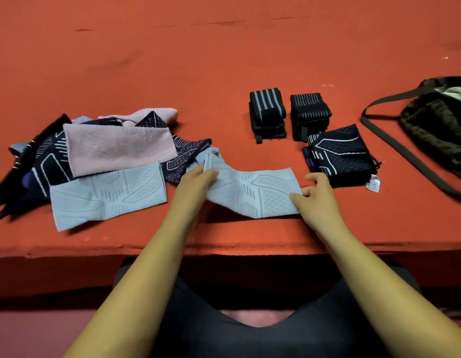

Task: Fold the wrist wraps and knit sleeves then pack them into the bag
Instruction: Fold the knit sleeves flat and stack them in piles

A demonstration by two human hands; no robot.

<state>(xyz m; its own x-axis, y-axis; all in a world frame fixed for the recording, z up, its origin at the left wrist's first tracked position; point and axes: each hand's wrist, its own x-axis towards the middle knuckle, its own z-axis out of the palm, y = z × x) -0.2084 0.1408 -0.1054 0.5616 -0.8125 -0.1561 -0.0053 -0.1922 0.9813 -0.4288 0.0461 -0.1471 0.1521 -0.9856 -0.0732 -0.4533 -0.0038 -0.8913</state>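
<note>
A light grey knit sleeve [252, 191] lies stretched across the red table in front of me. My left hand [198, 178] grips its bunched left end. My right hand [314, 193] pinches its right edge. A loose pile of sleeves [115, 148] in pink, grey and dark patterned knit sits to the left. Two stacks of folded black striped wrist wraps [267, 112] [309, 113] stand behind. A folded dark patterned sleeve [340, 153] lies next to them. The dark bag [436, 130] sits open at the far right.
The bag's long strap [394, 143] trails across the table toward me. The red table's front edge [224, 250] runs just under my forearms. A white tag [373, 184] sticks out from the folded dark sleeve.
</note>
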